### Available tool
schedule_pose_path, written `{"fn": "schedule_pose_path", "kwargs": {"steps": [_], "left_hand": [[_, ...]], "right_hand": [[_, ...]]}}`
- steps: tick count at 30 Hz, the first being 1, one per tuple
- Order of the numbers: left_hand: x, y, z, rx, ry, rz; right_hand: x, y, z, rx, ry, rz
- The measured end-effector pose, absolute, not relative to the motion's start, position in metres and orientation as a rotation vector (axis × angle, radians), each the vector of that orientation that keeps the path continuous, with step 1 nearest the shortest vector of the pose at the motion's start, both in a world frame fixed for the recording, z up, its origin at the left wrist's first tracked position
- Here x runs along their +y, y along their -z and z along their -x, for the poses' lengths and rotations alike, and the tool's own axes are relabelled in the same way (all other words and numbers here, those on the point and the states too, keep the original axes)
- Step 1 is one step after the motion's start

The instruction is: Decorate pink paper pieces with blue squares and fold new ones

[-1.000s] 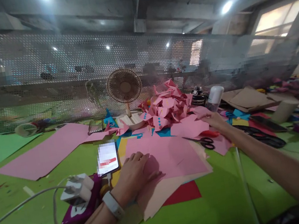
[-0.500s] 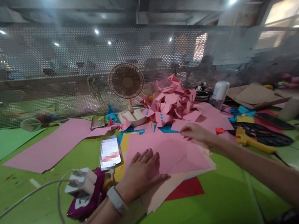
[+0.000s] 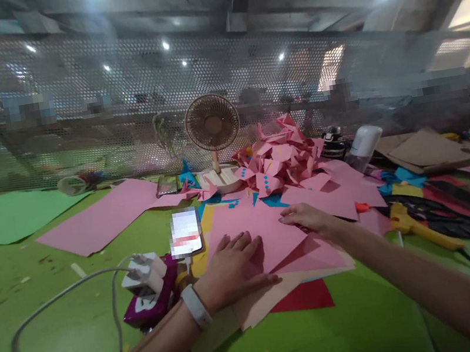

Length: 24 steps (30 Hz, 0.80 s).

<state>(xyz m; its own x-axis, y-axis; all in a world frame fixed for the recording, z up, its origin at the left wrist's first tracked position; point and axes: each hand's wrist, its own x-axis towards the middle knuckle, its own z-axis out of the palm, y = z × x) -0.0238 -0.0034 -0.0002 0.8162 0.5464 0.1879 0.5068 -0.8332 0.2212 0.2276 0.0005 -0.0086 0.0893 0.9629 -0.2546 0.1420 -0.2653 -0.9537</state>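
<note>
A pink paper sheet lies in front of me on a stack of paper. My left hand, a pale band on its wrist, rests flat on the sheet's left part with fingers spread. At the sheet's right edge, my right hand has its fingers closed on the paper, thumb partly hidden. That side is raised, and another pink layer shows below it. Cream sheets and a red sheet stick out beneath. Just beyond lies a heap of folded pink paper pieces.
A small fan stands behind the stack. To the left are a phone, a purple power strip with white plugs and a looping cable. A yellow glue gun lies at right near a black fan-like object. Mesh rises behind.
My right hand has drawn the pink sheet's right side up and leftward, baring the pink layer below. My left hand stays flat on the paper. The view has shifted slightly left.
</note>
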Motion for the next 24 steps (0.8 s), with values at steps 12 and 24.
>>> {"fn": "schedule_pose_path", "kwargs": {"steps": [12,24], "left_hand": [[0.004,-0.007,0.014,0.86,-0.69,-1.572],[0.0,0.002,0.002,0.696,-0.93,-0.861]], "right_hand": [[-0.017,-0.008,-0.229,-1.241,-1.44,1.208],[-0.077,-0.038,-0.164,-2.317,0.505,1.431]]}}
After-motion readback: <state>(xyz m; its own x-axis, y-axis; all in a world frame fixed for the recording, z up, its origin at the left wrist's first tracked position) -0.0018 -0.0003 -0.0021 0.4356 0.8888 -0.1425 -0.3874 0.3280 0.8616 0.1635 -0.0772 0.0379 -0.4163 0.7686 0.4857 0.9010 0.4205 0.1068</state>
